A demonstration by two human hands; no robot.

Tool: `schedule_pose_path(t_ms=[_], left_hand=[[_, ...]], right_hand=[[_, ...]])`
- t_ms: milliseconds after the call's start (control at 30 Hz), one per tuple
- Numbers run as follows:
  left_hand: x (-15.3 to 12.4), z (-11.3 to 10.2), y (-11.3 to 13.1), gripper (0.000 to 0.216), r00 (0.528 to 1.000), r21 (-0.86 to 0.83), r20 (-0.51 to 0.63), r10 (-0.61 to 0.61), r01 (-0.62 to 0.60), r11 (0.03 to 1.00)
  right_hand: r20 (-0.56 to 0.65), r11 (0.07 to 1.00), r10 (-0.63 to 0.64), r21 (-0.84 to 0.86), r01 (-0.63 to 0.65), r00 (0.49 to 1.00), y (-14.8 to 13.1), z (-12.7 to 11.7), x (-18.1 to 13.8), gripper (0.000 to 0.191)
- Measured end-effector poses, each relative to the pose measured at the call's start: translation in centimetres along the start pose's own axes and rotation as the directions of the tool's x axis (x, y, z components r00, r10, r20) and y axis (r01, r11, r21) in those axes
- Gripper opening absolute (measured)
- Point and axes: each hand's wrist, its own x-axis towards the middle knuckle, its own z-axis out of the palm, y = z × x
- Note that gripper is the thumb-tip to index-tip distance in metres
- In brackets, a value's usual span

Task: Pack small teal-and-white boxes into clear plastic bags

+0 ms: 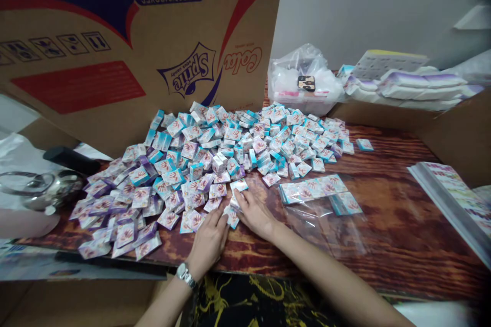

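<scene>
A big heap of small white, teal and purple packets point(215, 163) covers the wooden table point(383, 214). My left hand point(209, 240) lies at the heap's near edge, fingers curled over a few packets. My right hand point(253, 212) sits beside it, fingers pinched round a small stack of packets point(232, 214). Both hands nearly touch each other. To the right of them lies a clear plastic bag point(326, 209) with rows of the same packets inside.
A large cardboard box point(115, 61) printed "Sprite" and "Cola" stands behind the heap. A plastic bag of goods point(303, 82) and white stacked packs point(414, 87) are at the back right. A stack of flat bags point(452, 199) lies at right. A metal object point(46, 189) sits at left.
</scene>
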Motion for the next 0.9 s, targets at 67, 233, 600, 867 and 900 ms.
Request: schedule_pose_path(t_ms=[67, 233, 600, 867, 900], left_hand=[[0.6, -0.1, 0.2, 0.029, 0.998, -0.065, -0.030, -0.052, 0.049, 0.997], [2.0, 0.3, 0.4, 0.037, 0.997, -0.191, 0.043, -0.062, 0.069, 0.979], [4.4, 0.6, 1.9, 0.042, 0.990, -0.352, 0.142, -0.016, 0.065, 0.934], [4.0, 1.0, 2.1, 0.041, 0.995, -0.210, 0.097, 0.015, 0.006, 0.978], [4.0, 1.0, 2.1, 0.041, 0.995, -0.200, 0.097, 0.007, 0.013, 0.980]], right_hand=[[-0.038, 0.999, -0.008, -0.040, 0.007, 0.999, 0.6, 0.5, -0.3, 0.061], [-0.068, 0.993, -0.095, -0.073, 0.090, 0.993, 1.9, 1.1, -0.9, 0.070], [-0.045, 0.981, -0.127, 0.143, 0.132, 0.991, 1.3, -0.7, -4.1, 0.081], [-0.116, 0.985, -0.007, 0.170, 0.027, 0.993, 1.6, 0.3, -5.6, 0.068], [-0.127, 0.988, -0.007, 0.152, 0.026, 0.992, 1.6, 0.7, -5.6, 0.066]])
